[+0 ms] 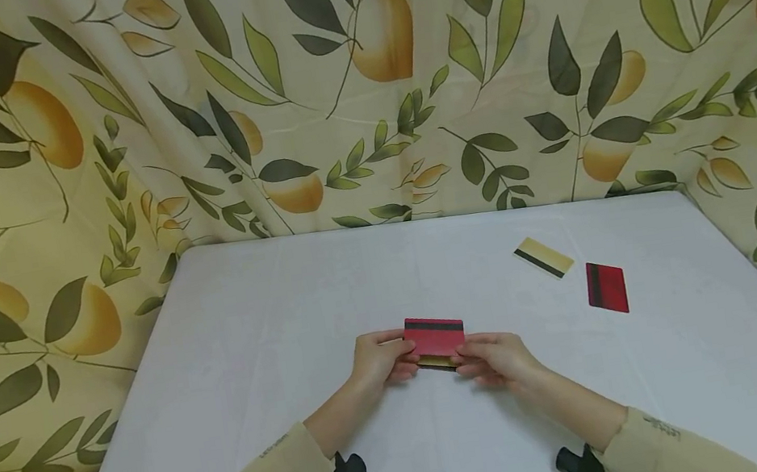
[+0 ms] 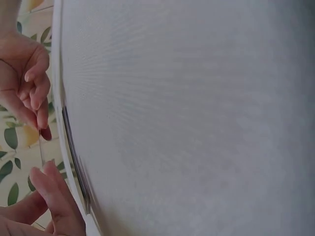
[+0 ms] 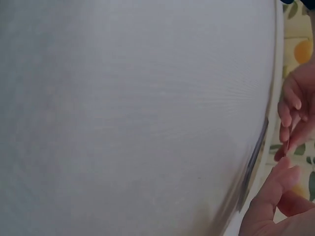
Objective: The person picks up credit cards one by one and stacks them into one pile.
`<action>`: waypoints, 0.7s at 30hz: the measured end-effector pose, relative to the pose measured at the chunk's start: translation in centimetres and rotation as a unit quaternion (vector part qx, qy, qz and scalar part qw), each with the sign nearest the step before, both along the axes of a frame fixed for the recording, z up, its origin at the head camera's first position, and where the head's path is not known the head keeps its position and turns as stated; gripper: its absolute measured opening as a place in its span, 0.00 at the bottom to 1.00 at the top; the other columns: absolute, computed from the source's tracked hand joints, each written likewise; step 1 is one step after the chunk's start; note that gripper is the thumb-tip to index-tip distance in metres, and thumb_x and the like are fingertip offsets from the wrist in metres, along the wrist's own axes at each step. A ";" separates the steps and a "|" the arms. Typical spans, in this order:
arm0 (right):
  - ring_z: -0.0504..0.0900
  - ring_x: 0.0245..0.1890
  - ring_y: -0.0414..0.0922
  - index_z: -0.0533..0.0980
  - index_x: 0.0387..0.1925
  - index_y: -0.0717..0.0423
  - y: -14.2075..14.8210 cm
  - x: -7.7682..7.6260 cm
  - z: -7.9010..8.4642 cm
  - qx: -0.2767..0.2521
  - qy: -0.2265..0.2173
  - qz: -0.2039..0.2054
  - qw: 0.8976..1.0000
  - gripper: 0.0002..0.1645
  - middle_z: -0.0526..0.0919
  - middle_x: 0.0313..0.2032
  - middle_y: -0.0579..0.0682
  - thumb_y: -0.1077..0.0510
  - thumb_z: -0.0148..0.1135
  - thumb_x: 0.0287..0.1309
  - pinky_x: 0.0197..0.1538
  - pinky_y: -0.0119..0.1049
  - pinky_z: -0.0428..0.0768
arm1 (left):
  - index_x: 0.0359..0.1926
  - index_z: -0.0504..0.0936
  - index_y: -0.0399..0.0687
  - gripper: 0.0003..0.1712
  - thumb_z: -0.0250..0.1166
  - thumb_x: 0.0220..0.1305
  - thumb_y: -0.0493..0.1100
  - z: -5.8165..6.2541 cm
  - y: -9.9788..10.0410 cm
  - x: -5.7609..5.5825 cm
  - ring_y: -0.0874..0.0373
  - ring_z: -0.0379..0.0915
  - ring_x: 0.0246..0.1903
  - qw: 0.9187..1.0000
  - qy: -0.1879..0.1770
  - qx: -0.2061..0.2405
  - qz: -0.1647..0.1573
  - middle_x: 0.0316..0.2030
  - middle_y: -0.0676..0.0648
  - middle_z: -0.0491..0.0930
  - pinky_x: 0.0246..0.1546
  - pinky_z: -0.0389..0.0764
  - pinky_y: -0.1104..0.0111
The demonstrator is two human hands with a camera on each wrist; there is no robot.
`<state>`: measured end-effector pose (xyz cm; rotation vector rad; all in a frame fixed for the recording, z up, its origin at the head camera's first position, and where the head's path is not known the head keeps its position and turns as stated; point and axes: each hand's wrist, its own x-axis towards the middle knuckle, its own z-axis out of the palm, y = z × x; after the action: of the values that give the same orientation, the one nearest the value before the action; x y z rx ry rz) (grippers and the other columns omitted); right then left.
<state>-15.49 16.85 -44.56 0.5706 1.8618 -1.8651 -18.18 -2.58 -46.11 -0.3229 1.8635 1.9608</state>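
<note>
A red magnetic-stripe card (image 1: 435, 338) is held level between both hands, its black stripe along the far edge. My left hand (image 1: 376, 357) pinches its left end, thumb on top. At the other end, my right hand (image 1: 501, 356) pinches it between thumb and fingers. Below the red card, a gold card (image 1: 437, 361) with a dark stripe is mostly hidden. In the left wrist view, a thin dark card edge (image 2: 75, 157) lies on the table, apart from the held card (image 2: 41, 147), which shows edge-on between the fingers.
Farther right on the white table (image 1: 271, 301) lie another gold card (image 1: 544, 257) with a black stripe and another red card (image 1: 606, 287). Small black devices (image 1: 347, 469) sit by both sleeve cuffs. A leaf-and-fruit patterned curtain (image 1: 363, 132) hangs behind the table.
</note>
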 end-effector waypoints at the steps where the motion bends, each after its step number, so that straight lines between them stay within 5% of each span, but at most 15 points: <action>1: 0.84 0.24 0.40 0.68 0.56 0.65 -0.1 0.0 0.0 -0.001 -0.001 -0.001 1.000 0.25 0.85 0.29 0.49 0.57 0.58 0.59 0.22 0.24 0.75 | 0.52 0.75 0.34 0.21 0.64 0.56 0.35 0.0 0.0 0.0 0.62 0.77 0.14 1.000 0.001 -0.006 -0.003 0.23 0.41 0.83 0.15 0.78 0.74; 21: 0.80 0.16 0.38 0.57 0.66 0.61 -0.5 0.0 -0.8 0.020 0.036 0.022 0.999 0.37 0.84 0.24 0.51 0.61 0.59 0.57 0.17 0.23 0.74 | 0.57 0.72 0.36 0.25 0.63 0.57 0.34 -0.6 -0.5 -0.1 0.63 0.75 0.12 0.997 0.023 -0.054 -0.042 0.18 0.44 0.80 0.12 0.76 0.76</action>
<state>-15.49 16.38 -45.40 0.4789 1.9453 -1.8463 -18.26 -3.09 -46.72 -0.2294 1.9834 1.8305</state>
